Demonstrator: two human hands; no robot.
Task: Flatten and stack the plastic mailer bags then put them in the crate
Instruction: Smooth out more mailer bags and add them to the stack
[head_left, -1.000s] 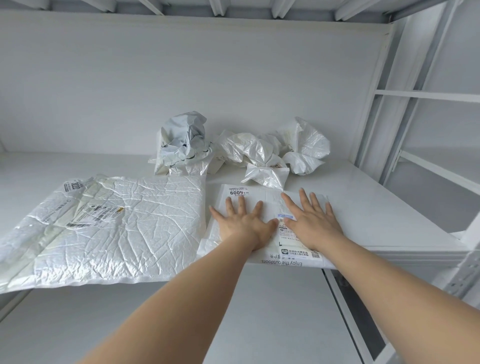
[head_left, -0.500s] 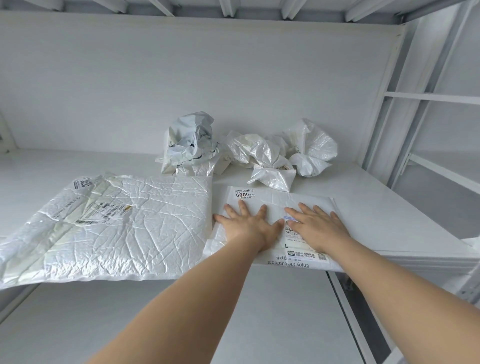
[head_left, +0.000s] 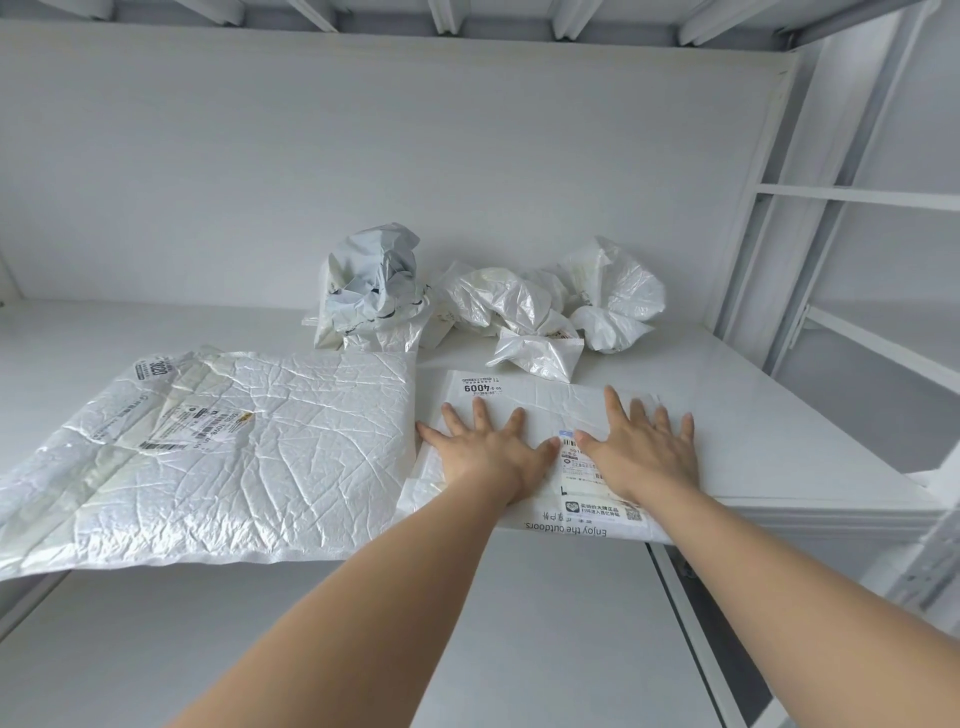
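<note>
Flatly pressed under both hands (head_left: 566, 454) — small white mailer (head_left: 540, 397), faintly creased.

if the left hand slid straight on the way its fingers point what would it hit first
Pressed flat on the flattened mailer bag, the left hand would cross its 4009 label, then probably meet the crumpled white bag in the back pile; depth is unclear.

Crinkled glossy plastic mailer (head_left: 249, 457), matt smooth white shelf (head_left: 779, 426)
</note>
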